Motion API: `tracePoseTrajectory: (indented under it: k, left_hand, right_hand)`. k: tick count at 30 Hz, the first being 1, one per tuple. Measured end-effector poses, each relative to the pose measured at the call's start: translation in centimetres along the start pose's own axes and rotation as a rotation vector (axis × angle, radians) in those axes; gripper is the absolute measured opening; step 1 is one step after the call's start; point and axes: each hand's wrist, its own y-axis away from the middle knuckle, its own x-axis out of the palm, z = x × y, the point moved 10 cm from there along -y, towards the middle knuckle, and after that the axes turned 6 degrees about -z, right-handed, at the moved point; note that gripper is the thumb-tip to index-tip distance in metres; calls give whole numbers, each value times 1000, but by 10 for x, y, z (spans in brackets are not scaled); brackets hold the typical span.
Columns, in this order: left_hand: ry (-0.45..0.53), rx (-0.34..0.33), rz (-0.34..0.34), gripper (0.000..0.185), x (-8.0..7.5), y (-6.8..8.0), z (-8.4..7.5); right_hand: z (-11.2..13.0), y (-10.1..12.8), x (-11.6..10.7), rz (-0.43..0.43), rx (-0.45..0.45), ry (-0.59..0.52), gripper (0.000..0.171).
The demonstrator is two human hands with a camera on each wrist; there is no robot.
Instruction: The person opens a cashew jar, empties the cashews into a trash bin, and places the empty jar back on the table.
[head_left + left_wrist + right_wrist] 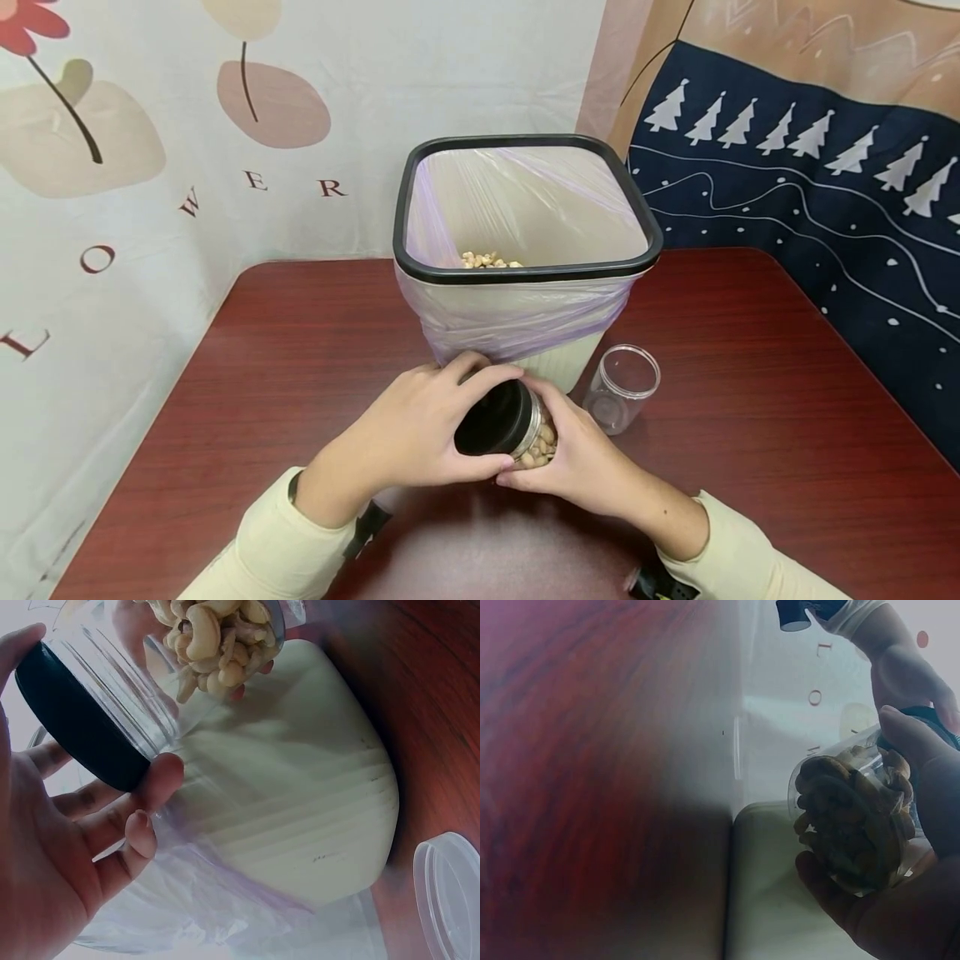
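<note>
Two hands are clamped on one clear plastic cashew jar (536, 437): its black round lid (495, 418) is gripped by the left hand (408, 433), its body by the right hand (581, 458).

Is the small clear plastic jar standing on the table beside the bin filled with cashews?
No, the small clear plastic jar beside the cream bin stands open and empty on the dark red table.

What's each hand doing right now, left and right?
Left hand: fingers curled round the black lid of the cashew jar.
Right hand: gripping the cashew jar's clear body.
</note>
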Motion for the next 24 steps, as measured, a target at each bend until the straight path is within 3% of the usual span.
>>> tracePoseTrajectory:
  k: [7, 14, 24]
  left_hand:
    - [-8, 11, -23, 80, -3, -1, 2]
    - [-17, -5, -1, 83, -1, -1, 4]
    - [71, -22, 28, 78, 0, 1, 6]
  right_hand:
    - [-2, 0, -3, -8, 23, 13, 100]
    - [-3, 0, -5, -12, 36, 4, 100]
    - [-4, 1, -4, -7, 44, -13, 101]
